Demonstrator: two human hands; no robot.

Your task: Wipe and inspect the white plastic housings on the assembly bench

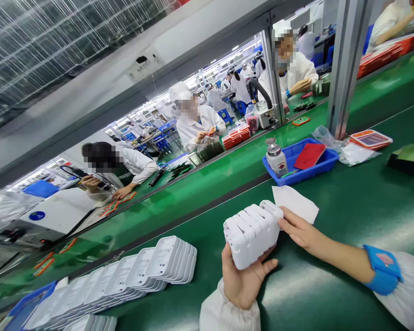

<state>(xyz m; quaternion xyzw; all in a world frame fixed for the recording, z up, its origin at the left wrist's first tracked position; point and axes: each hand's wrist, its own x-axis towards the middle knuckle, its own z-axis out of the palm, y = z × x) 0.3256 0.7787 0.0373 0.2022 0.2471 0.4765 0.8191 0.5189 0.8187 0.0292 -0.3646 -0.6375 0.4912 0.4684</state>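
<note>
A row of several white plastic housings (250, 234), pressed together side by side, rests in my left hand (243, 280), which cups them from below with the thumb to the right. My right hand (303, 232) pinches the housing at the right end of the row by its edge. A blue band is around my right wrist. To the left, long overlapping stacks of similar white housings (169, 259) lie on the green table (200, 305). A sheet of white paper (295, 202) lies just behind my right hand.
Behind my hands stands a blue tray (300, 161) with a pump bottle (276, 158) and a red item. An orange-framed part (370, 138) lies by a metal post (347, 69). A green conveyor belt (193, 184) runs across, with co-workers seated beyond it.
</note>
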